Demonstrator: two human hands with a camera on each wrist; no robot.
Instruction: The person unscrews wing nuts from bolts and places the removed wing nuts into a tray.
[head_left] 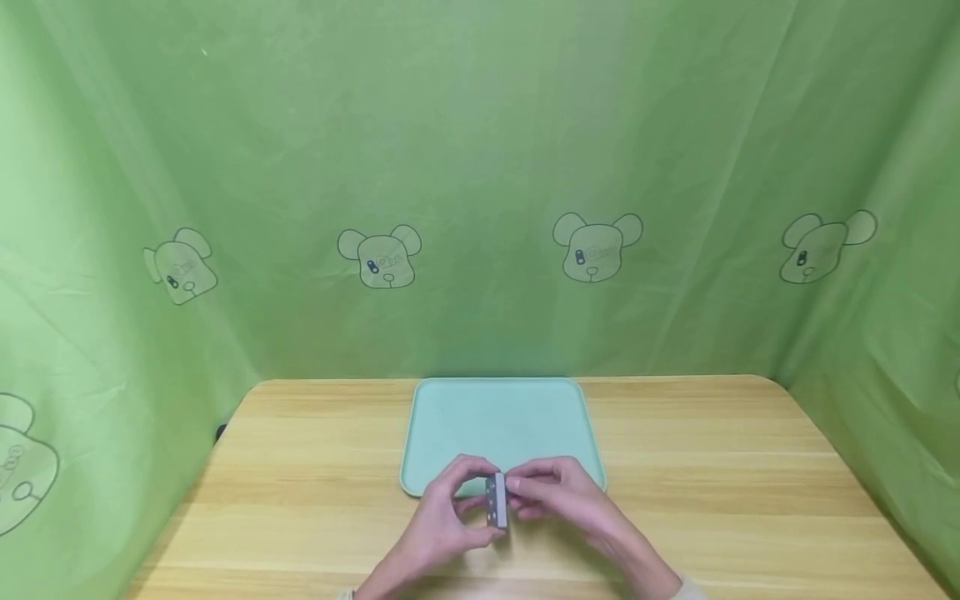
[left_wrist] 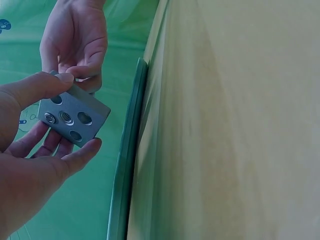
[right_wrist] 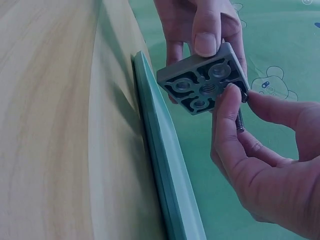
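My left hand [head_left: 442,512] grips a grey square metal block [left_wrist: 75,117] by its edges, thumb on one side and fingers on the other. The block stands on edge above the near rim of the tray. Several round holes show on its flat face, with what looks like a screw end in one. Its recessed face appears in the right wrist view. My right hand [right_wrist: 270,150] has thumb and index finger together at a corner of that face. A dark threaded screw [right_wrist: 240,121] juts out between its fingers; its other end is hidden.
A light teal tray [head_left: 502,417] lies on the wooden table [head_left: 705,467] just beyond the hands. Green curtains [head_left: 480,125] with bear-head drawings hang behind the table and along both sides.
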